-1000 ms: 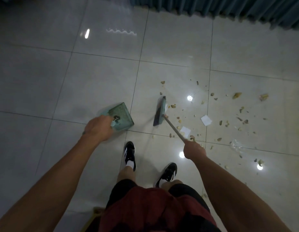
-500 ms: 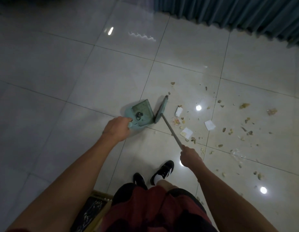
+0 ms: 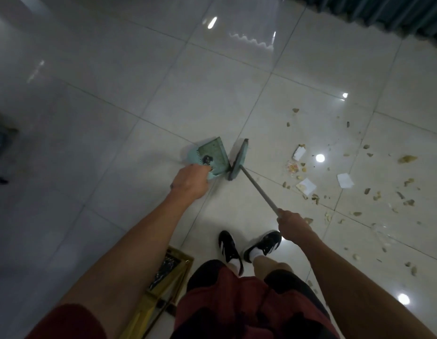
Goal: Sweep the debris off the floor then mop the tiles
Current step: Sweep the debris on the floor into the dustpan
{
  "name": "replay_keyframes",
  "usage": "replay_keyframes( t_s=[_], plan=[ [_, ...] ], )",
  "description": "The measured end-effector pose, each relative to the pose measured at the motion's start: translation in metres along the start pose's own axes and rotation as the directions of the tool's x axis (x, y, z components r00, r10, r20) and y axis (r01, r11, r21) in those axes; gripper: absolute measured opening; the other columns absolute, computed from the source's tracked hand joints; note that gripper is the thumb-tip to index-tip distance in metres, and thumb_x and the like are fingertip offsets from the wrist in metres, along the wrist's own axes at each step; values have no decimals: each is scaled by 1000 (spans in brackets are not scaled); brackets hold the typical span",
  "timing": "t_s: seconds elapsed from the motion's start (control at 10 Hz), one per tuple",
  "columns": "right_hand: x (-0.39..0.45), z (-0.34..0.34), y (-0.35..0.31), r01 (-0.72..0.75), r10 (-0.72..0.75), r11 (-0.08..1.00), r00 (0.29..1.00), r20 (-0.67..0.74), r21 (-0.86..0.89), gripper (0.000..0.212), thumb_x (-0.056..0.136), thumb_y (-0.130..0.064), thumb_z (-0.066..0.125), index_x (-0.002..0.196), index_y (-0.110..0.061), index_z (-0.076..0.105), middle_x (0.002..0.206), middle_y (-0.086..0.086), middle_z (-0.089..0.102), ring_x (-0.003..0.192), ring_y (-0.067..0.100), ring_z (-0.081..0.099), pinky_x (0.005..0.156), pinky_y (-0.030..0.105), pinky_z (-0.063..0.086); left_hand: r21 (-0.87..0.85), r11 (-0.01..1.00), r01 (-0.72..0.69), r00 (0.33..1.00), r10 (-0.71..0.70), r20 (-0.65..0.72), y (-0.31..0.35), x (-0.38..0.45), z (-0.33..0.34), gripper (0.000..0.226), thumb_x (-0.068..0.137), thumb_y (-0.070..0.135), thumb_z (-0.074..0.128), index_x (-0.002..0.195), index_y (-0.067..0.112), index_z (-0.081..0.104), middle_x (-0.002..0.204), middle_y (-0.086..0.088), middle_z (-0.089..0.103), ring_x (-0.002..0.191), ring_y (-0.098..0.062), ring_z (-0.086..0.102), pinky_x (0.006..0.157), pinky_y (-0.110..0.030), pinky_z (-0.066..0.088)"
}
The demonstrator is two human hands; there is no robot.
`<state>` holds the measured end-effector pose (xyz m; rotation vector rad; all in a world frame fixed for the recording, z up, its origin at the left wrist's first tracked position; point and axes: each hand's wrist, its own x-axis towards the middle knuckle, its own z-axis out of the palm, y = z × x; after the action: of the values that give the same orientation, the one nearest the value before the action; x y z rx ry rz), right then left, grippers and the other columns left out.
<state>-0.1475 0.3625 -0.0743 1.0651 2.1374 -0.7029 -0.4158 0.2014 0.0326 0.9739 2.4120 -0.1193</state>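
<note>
Left hand [image 3: 189, 181]: fingers curled round the rear handle of the dustpan [image 3: 211, 157], gripping it; the back of the hand faces the camera, so the fingertips are hidden.
Dustpan: teal, lying on the floor [image 3: 102, 118] ahead of the feet, its open lip turned toward the broom head; a small dark clump sits inside near the toothed edge.
Right hand [image 3: 292, 222]: closed round the broom handle [image 3: 259, 189], holding it at its near end.
Broom head [image 3: 238, 160]: teal, seen edge-on, standing just beside the dustpan lip; whether the two touch cannot be told.
Broom handle: a thin grey rod running diagonally from the broom head down to the right hand.
Debris [image 3: 359, 187]: small brownish crumbs and bits scattered over the tiles to the right of the broom, well apart from the dustpan.
Paper scraps [image 3: 306, 185]: several white pieces lying among the debris.
Floor: glossy pale tiles with dark grout lines, showing bright light reflections.
Shoes [image 3: 262, 245]: black with white stripes, planted behind the broom.
Curtain [image 3: 388, 13]: dark pleated fabric along the top right edge.
Gold-framed object [image 3: 163, 282]: beside the left leg, kind unclear.
</note>
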Motion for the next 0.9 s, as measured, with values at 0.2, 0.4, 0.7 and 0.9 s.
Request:
replay_keyframes(
  t_s=[0.2,0.4,0.7,0.9],
  plan=[
    [7,-2,-4,35,-34,998,999,32,-45,33,97,-21,40,127,-16,52,93,6,56,92,32,64,77,39,54,14,999,30,999,-31,38,12,0,9,34,89,26,58,123,25,64,120,-11,65,103,-38,65,86,-42,56],
    [-1,-29,21,-55,59,989,998,23,-136,30,97,-19,44,123,-17,59,90,0,58,79,21,61,68,34,53,34,999,26,998,-28,50,44,12,10,30,88,18,59,116,21,65,114,-10,66,100,-35,65,75,-35,49],
    [-14,-59,89,-224,223,962,975,-20,-155,33,98,-17,43,127,-15,59,99,2,63,90,21,64,71,34,51,72,995,-75,996,71,53,115,41,0,28,86,21,58,112,19,67,113,-13,67,99,-36,66,79,-35,51],
    [-14,-70,123,-280,275,958,959,-73,-67,32,100,-17,41,124,-11,61,90,1,60,85,19,66,67,31,51,79,988,-133,990,130,45,169,65,-15,27,87,21,59,113,19,68,114,-13,67,100,-36,66,79,-34,51]
  ],
)
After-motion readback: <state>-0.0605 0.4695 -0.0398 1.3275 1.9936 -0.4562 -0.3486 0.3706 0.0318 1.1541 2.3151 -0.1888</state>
